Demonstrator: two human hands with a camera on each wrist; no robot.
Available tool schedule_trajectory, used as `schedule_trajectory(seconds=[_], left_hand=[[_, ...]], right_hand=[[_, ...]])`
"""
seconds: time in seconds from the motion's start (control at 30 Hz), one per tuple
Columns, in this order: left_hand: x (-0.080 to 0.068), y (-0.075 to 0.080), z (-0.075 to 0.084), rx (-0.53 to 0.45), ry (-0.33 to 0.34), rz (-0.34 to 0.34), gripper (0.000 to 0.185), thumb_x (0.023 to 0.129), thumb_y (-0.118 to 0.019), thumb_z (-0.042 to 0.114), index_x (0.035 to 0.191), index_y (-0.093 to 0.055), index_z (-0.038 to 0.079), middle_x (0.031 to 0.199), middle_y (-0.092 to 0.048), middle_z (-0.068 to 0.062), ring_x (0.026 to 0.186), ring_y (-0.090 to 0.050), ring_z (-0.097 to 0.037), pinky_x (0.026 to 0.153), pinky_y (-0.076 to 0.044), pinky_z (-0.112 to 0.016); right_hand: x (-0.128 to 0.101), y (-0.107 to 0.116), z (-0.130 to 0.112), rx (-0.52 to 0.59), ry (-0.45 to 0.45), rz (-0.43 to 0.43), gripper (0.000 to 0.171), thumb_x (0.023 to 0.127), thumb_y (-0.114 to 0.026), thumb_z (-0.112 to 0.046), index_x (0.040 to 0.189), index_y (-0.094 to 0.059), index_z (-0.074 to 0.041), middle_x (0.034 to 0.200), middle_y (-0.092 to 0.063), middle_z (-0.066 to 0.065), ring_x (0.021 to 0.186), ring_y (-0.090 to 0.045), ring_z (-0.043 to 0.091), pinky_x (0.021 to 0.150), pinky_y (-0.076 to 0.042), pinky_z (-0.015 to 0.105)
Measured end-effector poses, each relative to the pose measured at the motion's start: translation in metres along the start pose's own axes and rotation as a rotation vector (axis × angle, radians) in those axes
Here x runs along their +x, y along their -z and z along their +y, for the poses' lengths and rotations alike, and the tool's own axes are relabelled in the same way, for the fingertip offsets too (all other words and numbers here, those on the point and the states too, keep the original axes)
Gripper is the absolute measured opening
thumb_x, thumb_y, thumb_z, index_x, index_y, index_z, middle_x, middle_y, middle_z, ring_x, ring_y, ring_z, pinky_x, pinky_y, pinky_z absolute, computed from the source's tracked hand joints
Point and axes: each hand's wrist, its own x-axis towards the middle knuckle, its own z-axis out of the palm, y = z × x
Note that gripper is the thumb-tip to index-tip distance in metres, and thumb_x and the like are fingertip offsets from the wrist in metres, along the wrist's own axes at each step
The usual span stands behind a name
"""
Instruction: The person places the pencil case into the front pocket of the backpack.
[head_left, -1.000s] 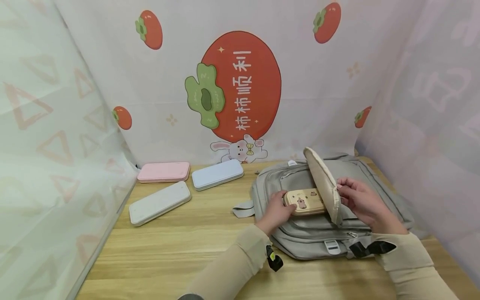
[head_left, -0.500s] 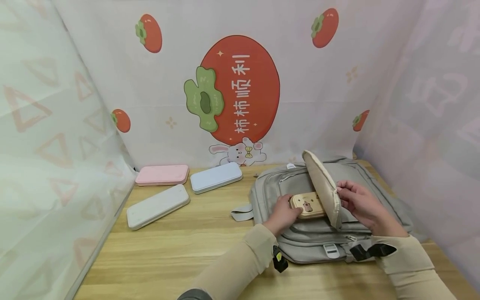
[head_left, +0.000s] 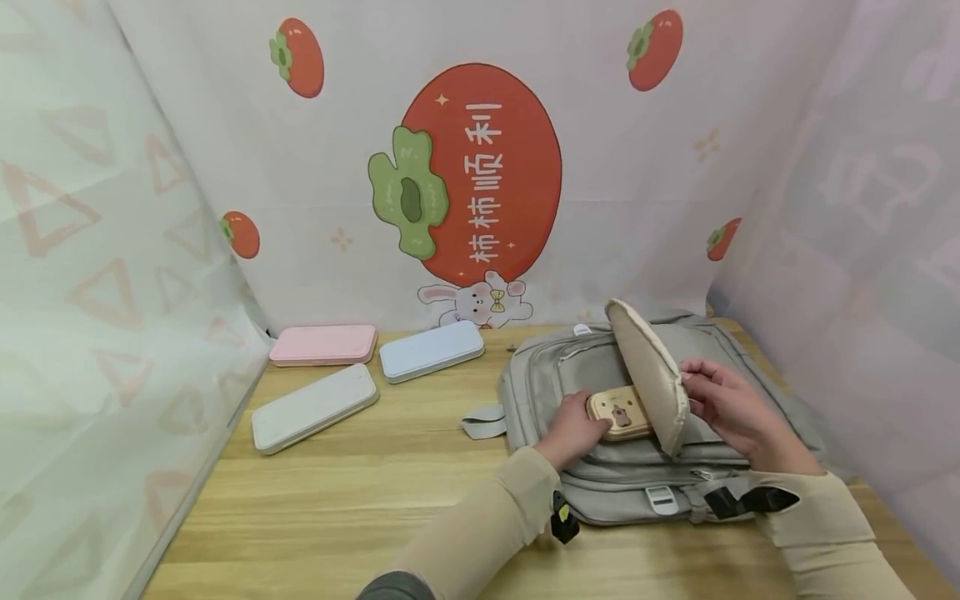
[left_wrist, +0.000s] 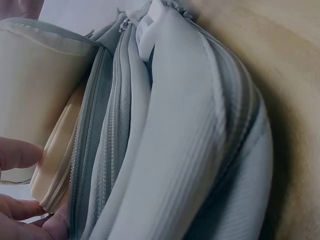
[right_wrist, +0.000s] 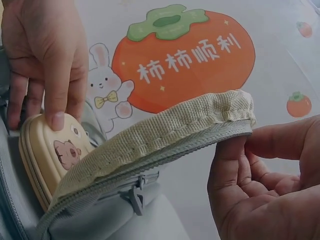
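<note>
A grey backpack (head_left: 600, 367) lies flat on the wooden table (head_left: 360, 500), its beige-lined front pocket flap (head_left: 651, 375) lifted up. My right hand (head_left: 723, 404) pinches the flap's edge (right_wrist: 165, 135) and holds it open. My left hand (head_left: 573, 427) grips the end of a cream pencil case with a small bear print (head_left: 621, 412), which sits partly inside the pocket under the flap. In the right wrist view my left hand's fingers (right_wrist: 55, 85) rest on the case (right_wrist: 47, 155). The left wrist view shows the case's edge (left_wrist: 57, 160) against the backpack's zipped folds (left_wrist: 165, 150).
Three flat pencil cases lie at the table's left back: pink (head_left: 324, 344), light blue (head_left: 431, 350) and white (head_left: 315, 407). Printed cloth walls (head_left: 480, 167) close in the back and both sides. A grey strap (head_left: 480, 421) sticks out left of the backpack.
My left hand has pushed the cream case to the right, deeper under the lifted flap, so less of it shows. My right hand keeps holding the flap.
</note>
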Motion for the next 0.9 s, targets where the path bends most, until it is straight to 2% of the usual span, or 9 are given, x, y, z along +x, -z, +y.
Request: schedule_trajectory(seconds=[0.17, 0.3, 0.4, 0.5, 0.67, 0.77, 0.9], left_hand=[[-0.005, 0.004, -0.004, 0.022, -0.017, -0.026, 0.043, 0.096, -0.071, 0.017, 0.134, -0.061, 0.0, 0.11, -0.065, -0.008, 0.089, -0.059, -0.013, 0.079, -0.051, -0.028], [-0.012, 0.007, -0.005, -0.05, -0.011, -0.035, 0.052, 0.097, -0.07, 0.018, 0.143, -0.055, -0.001, 0.123, -0.064, -0.012, 0.095, -0.06, -0.014, 0.079, -0.052, -0.03], [-0.018, 0.015, -0.004, -0.103, -0.004, -0.042, 0.059, 0.098, -0.069, 0.017, 0.15, -0.047, -0.003, 0.136, -0.057, -0.018, 0.106, -0.063, -0.02, 0.083, -0.055, -0.033], [-0.025, 0.028, -0.006, -0.173, 0.009, -0.022, 0.06, 0.098, -0.068, 0.012, 0.151, -0.045, -0.006, 0.137, -0.056, -0.021, 0.105, -0.065, -0.023, 0.079, -0.058, -0.034], [-0.034, 0.057, -0.019, -0.325, 0.032, 0.078, 0.057, 0.098, -0.066, 0.004, 0.149, -0.045, -0.01, 0.138, -0.054, -0.024, 0.102, -0.064, -0.023, 0.077, -0.059, -0.033], [-0.04, 0.075, -0.029, -0.383, 0.047, 0.134, 0.055, 0.097, -0.063, 0.001, 0.147, -0.045, -0.011, 0.137, -0.053, -0.024, 0.108, -0.062, -0.025, 0.079, -0.059, -0.035], [-0.046, 0.095, -0.043, -0.377, 0.057, 0.163, 0.054, 0.098, -0.061, 0.003, 0.147, -0.044, -0.012, 0.135, -0.053, -0.024, 0.11, -0.062, -0.029, 0.081, -0.06, -0.039]], right_hand=[[-0.003, 0.002, -0.002, 0.042, -0.029, 0.009, 0.037, 0.108, -0.04, 0.006, 0.109, -0.071, -0.013, 0.102, -0.07, -0.002, 0.09, -0.067, 0.008, 0.074, -0.056, 0.022], [-0.005, 0.004, -0.003, 0.056, -0.025, 0.014, 0.038, 0.108, -0.04, 0.006, 0.108, -0.073, -0.013, 0.1, -0.071, -0.001, 0.089, -0.067, 0.008, 0.073, -0.056, 0.021], [-0.007, 0.006, -0.004, 0.053, -0.009, 0.022, 0.039, 0.108, -0.039, 0.006, 0.108, -0.073, -0.013, 0.1, -0.07, -0.001, 0.088, -0.067, 0.008, 0.073, -0.056, 0.021], [-0.007, 0.007, -0.003, 0.051, -0.005, 0.028, 0.04, 0.109, -0.038, 0.006, 0.108, -0.072, -0.015, 0.099, -0.069, -0.002, 0.089, -0.066, 0.008, 0.073, -0.056, 0.022], [-0.004, 0.007, -0.002, 0.06, -0.003, 0.011, 0.04, 0.109, -0.038, 0.004, 0.109, -0.072, -0.017, 0.098, -0.069, -0.002, 0.089, -0.066, 0.008, 0.073, -0.057, 0.023], [-0.004, 0.007, -0.001, 0.059, -0.003, 0.011, 0.039, 0.109, -0.039, 0.004, 0.109, -0.072, -0.016, 0.099, -0.069, -0.002, 0.089, -0.066, 0.008, 0.073, -0.057, 0.024], [-0.006, 0.009, 0.0, 0.067, 0.002, 0.021, 0.039, 0.109, -0.039, 0.005, 0.108, -0.072, -0.016, 0.099, -0.069, -0.002, 0.089, -0.066, 0.009, 0.073, -0.057, 0.024]])
